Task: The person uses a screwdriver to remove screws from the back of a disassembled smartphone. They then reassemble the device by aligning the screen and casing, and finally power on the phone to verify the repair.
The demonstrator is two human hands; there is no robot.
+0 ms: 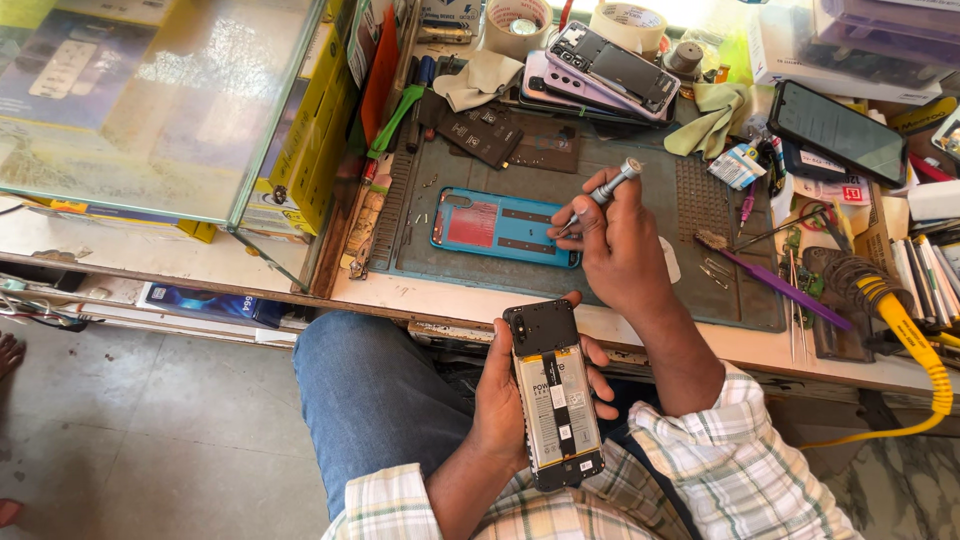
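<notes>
fingers [578,215] of the right hand [620,250] were pinched around a small silver screwdriver [610,185], its tip pointing down toward the blue back cover [500,228] that lay inside-up on the grey work mat [640,160]; fingers of the left hand [510,390] were wrapped around an opened phone [553,395], held above the lap with its battery and black inner plate facing up; judging from that, the cover was already off and the body exposed, while the black plate over the board looked still in place, so the inner work seemed barely begun; whether any screws were out i could not tell; farther out on the tabletop [250,265] lay a stack of other phones [605,70], a dark phone [838,128] to the right, two rolls of tape [518,22], a purple-handled brush [770,280], and a soldering iron on a yellow coiled cord [915,340]; a glass case [150,100] stood to the left.
</notes>
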